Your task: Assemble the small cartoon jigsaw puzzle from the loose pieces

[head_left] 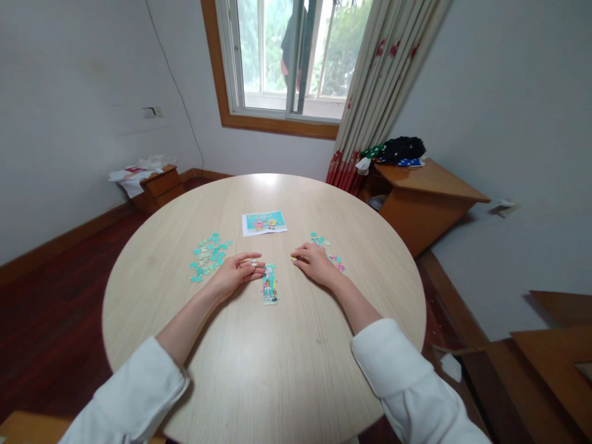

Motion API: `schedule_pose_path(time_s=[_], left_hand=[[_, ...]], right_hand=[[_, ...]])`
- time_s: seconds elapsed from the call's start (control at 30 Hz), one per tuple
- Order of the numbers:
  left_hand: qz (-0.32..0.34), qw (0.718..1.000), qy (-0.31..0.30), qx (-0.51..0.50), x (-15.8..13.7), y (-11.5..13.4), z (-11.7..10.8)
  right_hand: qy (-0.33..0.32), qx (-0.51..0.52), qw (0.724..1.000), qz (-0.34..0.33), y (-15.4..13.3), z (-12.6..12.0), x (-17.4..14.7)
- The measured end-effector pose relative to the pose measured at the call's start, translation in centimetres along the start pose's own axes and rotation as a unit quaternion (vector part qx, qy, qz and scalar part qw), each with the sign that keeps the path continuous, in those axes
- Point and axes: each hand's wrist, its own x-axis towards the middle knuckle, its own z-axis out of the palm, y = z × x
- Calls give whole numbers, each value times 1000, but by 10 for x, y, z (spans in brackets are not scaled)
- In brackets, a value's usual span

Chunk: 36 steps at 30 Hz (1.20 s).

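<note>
My left hand (234, 274) is turned partly palm up, its fingers curled around a small puzzle piece (254, 263). Right by its fingertips lies a narrow strip of joined puzzle pieces (269, 287) with a colourful cartoon print. My right hand (315, 263) pinches another small yellowish puzzle piece (293, 259) between thumb and fingers, above the table to the right of the strip. A pile of loose turquoise puzzle pieces (210, 256) lies left of my left hand. Partly hidden behind my right hand is a smaller group of turquoise and pink pieces (340, 264).
A printed cartoon picture sheet (264, 223) lies beyond my hands on the round wooden table (277, 370). Wooden cabinets stand at the back right (430, 191) and back left (161, 185), with cloths on the right one. A window (296, 61) and curtain (370, 80) are behind.
</note>
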Motion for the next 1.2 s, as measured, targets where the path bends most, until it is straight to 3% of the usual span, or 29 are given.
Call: schedule_pose_path(time_s=[0.73,1.2], left_hand=[[-12,1000,-24,-3,0,1,-1],[-36,999,-34,-8,1,3,1]], right_hand=[[20,38,998,51,0,1,3],[-7,21,1000,17,1,-4,-1]])
